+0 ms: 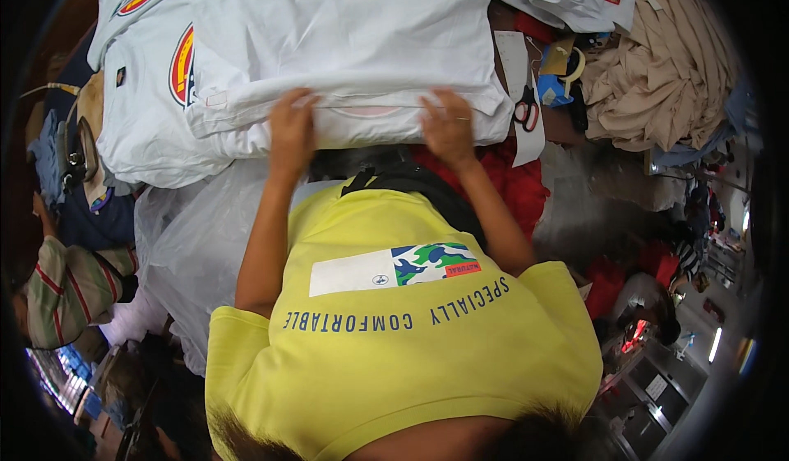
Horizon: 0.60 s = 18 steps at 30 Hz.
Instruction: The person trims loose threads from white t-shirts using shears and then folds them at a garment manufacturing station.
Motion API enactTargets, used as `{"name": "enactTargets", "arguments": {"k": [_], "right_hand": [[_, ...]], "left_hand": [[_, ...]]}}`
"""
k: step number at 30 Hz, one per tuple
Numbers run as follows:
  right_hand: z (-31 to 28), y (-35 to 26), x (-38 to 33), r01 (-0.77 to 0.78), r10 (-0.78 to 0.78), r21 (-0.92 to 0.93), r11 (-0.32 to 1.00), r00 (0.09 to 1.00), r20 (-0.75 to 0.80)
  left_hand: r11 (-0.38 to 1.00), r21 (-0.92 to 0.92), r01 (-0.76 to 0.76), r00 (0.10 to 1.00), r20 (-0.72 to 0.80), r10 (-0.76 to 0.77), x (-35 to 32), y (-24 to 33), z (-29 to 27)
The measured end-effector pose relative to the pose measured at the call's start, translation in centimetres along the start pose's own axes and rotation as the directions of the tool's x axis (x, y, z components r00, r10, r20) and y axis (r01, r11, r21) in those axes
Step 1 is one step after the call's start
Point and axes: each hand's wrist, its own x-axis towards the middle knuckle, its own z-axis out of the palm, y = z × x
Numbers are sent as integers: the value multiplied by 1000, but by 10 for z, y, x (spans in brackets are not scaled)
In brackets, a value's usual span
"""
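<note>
A white T-shirt [345, 34] lies spread in front of me, its near edge turned up in a folded band. My left hand [293, 128] is closed on the left part of that band, fingers curled over the cloth. Farther right, my right hand [449, 126] grips the same band, its fingertips slightly blurred. A pale pink oval shows through the fabric between the hands. Under and to the left of this shirt are more white T-shirts [144, 124] with a red and yellow printed emblem.
Right of the shirts lie scissors [526, 109] on a paper strip [528, 142], a tape roll [573, 65] and a heap of beige cloth [657, 66]. Clear plastic sheeting [205, 239] hangs at my left, red fabric [530, 194] at my right. Another person in a striped shirt [74, 288] is at far left.
</note>
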Motion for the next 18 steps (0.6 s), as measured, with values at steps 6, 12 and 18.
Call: {"name": "enactTargets", "arguments": {"k": [6,12,18], "right_hand": [[7,-19,16,21,-57,97,995,923,381],[-8,32,-14,-172,185,-70,983,942,279],[-32,66,-27,-123,166,-187,975,958,236]], "left_hand": [[975,117,-188,859,501,105,4,21,51],[932,345,-112,906,421,-47,-2,-18,33],[874,481,-74,939,329,-101,-9,-61,-10]]}}
